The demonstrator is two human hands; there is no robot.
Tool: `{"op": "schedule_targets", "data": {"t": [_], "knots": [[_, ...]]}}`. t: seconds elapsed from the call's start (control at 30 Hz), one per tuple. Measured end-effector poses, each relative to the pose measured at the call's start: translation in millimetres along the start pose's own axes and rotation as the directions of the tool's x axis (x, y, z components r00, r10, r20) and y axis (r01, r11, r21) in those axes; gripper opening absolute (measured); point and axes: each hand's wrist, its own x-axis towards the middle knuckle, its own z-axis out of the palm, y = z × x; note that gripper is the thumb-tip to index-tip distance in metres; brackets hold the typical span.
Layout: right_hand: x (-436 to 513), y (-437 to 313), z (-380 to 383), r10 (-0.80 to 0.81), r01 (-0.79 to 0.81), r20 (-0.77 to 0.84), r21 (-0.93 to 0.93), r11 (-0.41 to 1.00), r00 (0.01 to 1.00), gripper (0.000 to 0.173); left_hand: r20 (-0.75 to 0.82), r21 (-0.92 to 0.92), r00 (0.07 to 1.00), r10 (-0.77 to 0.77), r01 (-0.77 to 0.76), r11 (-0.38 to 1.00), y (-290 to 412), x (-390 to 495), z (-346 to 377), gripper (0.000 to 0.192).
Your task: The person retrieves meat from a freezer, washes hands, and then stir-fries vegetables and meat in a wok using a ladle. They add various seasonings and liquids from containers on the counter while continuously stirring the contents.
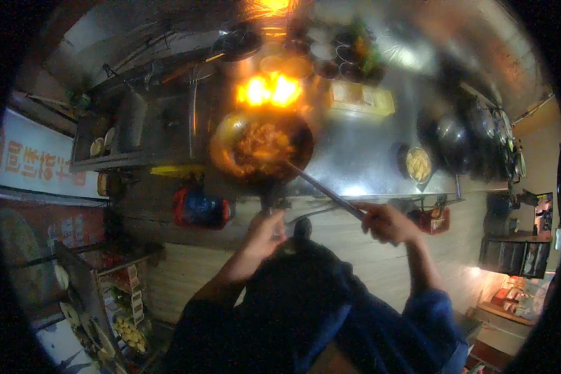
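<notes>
My left hand grips the short handle of a wok, low in front of my body. Browned food pieces lie in the wok; blur hides what they are. Bright flames rise just behind its far rim. With my right hand I hold the long handle of a ladle or wok spatula. Its working end reaches into the food and cannot be made out.
A steel worktop runs to the right, bearing a bowl of pale cut pieces. A yellowish container and several seasoning pots stand beyond. At left are a sink and a red-and-blue container.
</notes>
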Motion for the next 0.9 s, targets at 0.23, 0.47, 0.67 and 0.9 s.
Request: {"op": "schedule_targets", "data": {"t": [0.23,0.47,0.67,0.9], "knots": [[118.5,-2.6,10.0,-0.300,0.277,0.014,-0.425,0.862,0.954,0.052,0.062,0.150,0.991,0.119,-0.127,0.980,-1.9,60.9,-57.1,0.019],[125.8,-11.8,57.7,-0.368,0.158,-0.305,-0.540,0.827,0.878,0.045,0.118,0.241,0.981,0.155,-0.179,0.954,-65.0,32.0,-99.1,0.021],[122.9,-22.3,59.4,-0.437,0.350,-0.227,-0.340,0.873,0.870,0.046,0.074,0.172,0.973,0.219,-0.229,0.958,7.5,57.4,-65.9,0.017],[171.5,11.5,120.7,-0.343,0.071,-0.410,-0.549,0.833,0.845,0.056,-0.058,0.260,0.975,0.214,-0.193,0.946,7.8,69.9,-70.7,0.019]]}}
